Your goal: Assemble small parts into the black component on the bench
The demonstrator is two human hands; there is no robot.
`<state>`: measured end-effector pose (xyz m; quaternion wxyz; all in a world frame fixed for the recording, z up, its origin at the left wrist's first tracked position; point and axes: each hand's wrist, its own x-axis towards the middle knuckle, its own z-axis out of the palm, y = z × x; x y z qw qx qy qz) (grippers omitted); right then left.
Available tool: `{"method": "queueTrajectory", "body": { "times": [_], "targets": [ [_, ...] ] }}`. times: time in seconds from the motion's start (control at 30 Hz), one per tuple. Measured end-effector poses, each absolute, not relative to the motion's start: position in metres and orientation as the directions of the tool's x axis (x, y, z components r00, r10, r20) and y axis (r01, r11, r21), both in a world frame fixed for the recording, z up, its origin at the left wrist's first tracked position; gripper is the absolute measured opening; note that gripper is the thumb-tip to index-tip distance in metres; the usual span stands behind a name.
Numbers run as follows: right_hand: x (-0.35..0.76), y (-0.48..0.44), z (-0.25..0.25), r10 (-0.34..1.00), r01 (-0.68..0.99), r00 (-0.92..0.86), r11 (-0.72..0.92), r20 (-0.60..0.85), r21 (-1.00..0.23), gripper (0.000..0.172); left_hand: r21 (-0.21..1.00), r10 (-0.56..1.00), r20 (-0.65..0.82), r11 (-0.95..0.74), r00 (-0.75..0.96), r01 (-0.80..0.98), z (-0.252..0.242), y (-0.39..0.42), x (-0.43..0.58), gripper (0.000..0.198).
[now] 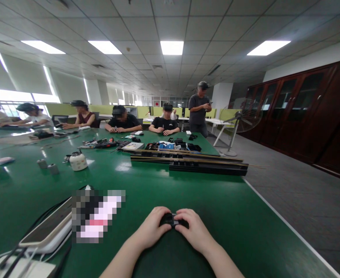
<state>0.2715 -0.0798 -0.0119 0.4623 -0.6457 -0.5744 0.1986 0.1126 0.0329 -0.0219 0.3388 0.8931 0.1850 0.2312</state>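
While both hands are curled part-closed, the small black part (pixel 173 220) sits between them: left hand (pixel 152 227) has its left end between thumb and fingers, right hand (pixel 195 231) its right end. Can't tell if it touches the green table (pixel 216 204). Relative to the part: phone (pixel 49 224) left, black rails (pixel 208 168) beyond, white jar (pixel 78 162) beyond and left.

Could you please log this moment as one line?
left hand: holds left side of small black object | right hand: holds right side | surface: glossy green tabletop
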Motion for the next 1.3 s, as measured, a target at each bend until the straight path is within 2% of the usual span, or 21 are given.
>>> {"method": "queueTrajectory", "body": {
  "times": [0.13,0.33,0.47,0.67,0.93,1.17,1.3],
  "targets": [
    [0.2734,-0.0805,-0.0146,0.928,0.570,0.271,0.059,0.255,-0.819,0.023,0.685,0.488,0.289,-0.707,0.823,0.178,-0.0228,0.0334,0.1129,0.034],
    [0.2762,-0.0831,-0.0122,0.937,0.538,0.297,-0.007,0.182,-0.843,0.044,0.677,0.505,0.280,-0.706,0.816,0.205,-0.0287,0.0343,0.1140,0.041],
    [0.2767,-0.0838,-0.0092,0.943,0.543,0.296,-0.038,0.149,-0.839,0.039,0.684,0.526,0.271,-0.694,0.806,0.223,-0.0304,0.0346,0.1140,0.047],
    [0.2754,-0.0834,-0.0100,0.946,0.527,0.289,-0.028,0.148,-0.849,0.039,0.668,0.510,0.290,-0.714,0.810,0.211,-0.0295,0.0354,0.1132,0.036],
    [0.2754,-0.0824,-0.0103,0.940,0.529,0.303,-0.028,0.158,-0.848,0.038,0.642,0.510,0.282,-0.729,0.813,0.235,-0.0300,0.0352,0.1145,0.042],
    [0.2758,-0.0829,-0.0111,0.942,0.543,0.301,-0.038,0.151,-0.839,0.038,0.620,0.494,0.295,-0.750,0.818,0.230,-0.0289,0.0351,0.1158,0.032],
    [0.2765,-0.0826,-0.0126,0.942,0.555,0.297,-0.038,0.155,-0.831,0.037,0.617,0.497,0.295,-0.751,0.816,0.234,-0.0284,0.0338,0.1149,0.035]
  ]
}}
